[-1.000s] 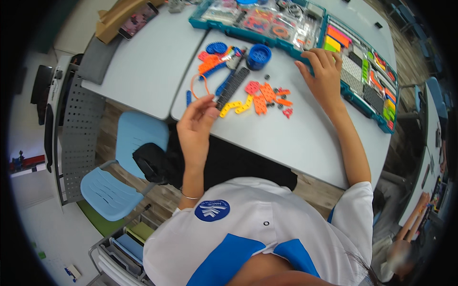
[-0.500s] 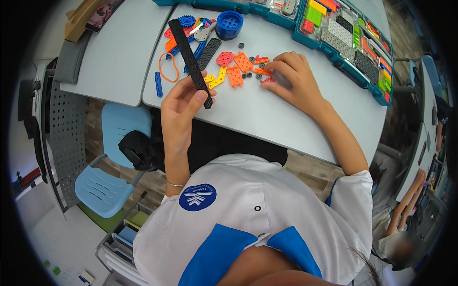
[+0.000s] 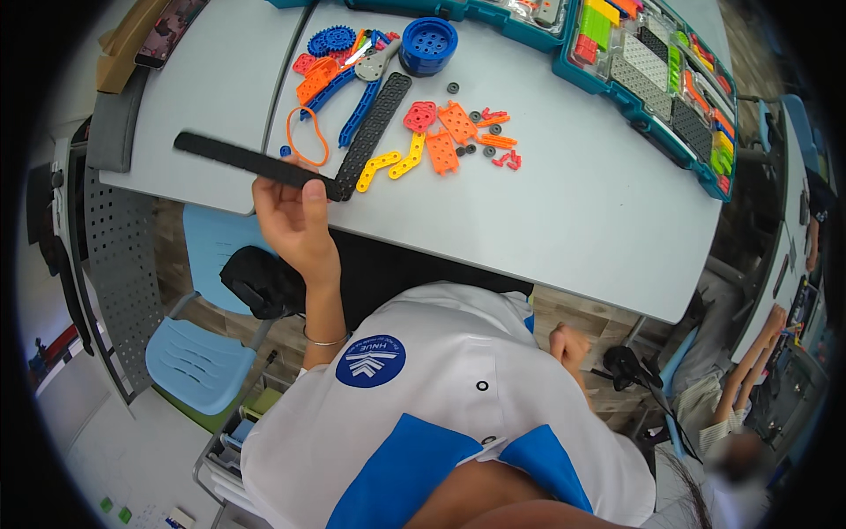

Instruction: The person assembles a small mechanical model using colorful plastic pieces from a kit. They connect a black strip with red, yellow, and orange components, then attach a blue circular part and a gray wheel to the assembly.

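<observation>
My left hand point(image 3: 295, 216) pinches one end of a long black perforated beam point(image 3: 238, 160), which points up and left over the table's front edge. Beside its held end lies a dark grey perforated beam point(image 3: 374, 137); I cannot tell whether the two touch. Closest to these are two yellow angled pieces point(image 3: 392, 163), an orange rubber band point(image 3: 307, 141) and blue-handled pliers point(image 3: 374, 70) with a grey head. My right hand point(image 3: 571, 346) is off the table, near my side, its fingers curled; what they hold, if anything, is hidden.
Orange plates point(image 3: 442, 152), a pink piece point(image 3: 420, 116) and several small connectors lie mid-table. Behind them stand a blue wheel point(image 3: 428, 47) and blue gear point(image 3: 332, 40). A teal case point(image 3: 599, 84) of sorted parts borders the far right. Blue chairs point(image 3: 196, 361) stand at left; another person sits far right.
My left hand has moved left and down, and the black beam has swung from steep to nearly level. My right hand has left the small parts and dropped below the table edge.
</observation>
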Tool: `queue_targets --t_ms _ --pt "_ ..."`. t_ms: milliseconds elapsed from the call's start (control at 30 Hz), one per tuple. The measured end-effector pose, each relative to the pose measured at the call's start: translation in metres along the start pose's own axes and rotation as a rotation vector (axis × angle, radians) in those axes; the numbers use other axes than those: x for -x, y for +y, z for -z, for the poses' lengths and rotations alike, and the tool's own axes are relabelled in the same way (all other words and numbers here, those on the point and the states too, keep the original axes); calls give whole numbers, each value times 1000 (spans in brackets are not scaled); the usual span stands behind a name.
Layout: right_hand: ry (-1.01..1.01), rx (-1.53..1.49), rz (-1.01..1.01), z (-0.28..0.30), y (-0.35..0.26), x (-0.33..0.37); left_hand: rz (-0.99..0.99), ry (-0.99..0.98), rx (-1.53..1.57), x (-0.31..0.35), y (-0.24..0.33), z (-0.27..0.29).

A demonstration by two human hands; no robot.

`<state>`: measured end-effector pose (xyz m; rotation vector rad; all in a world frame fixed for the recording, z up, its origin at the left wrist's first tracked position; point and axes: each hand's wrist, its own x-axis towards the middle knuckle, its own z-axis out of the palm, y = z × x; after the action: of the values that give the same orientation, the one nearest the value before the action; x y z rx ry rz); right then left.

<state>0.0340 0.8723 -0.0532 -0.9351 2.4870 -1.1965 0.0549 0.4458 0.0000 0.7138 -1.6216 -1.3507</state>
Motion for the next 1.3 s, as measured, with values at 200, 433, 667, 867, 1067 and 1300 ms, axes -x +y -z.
queue_targets --t_ms 200,433,667,867,1067,1300 --pt "597 101 -1344 -120 93 61 -207 50 -93 2 -32 -7" --pt "464 163 -1398 -107 112 13 -60 -12 -201 10 -20 -3" --pt "329 230 -1301 -74 128 -22 -84 -199 -282 13 -23 14" --pt "265 245 -1181 -71 141 -29 -259 -15 -265 11 -43 -4" --pt "-135 360 -925 -27 99 -48 -238 211 -237 8 -32 -17" --pt "-1115 41 -372 110 -47 -143 -208 8 -288 18 34 -43"
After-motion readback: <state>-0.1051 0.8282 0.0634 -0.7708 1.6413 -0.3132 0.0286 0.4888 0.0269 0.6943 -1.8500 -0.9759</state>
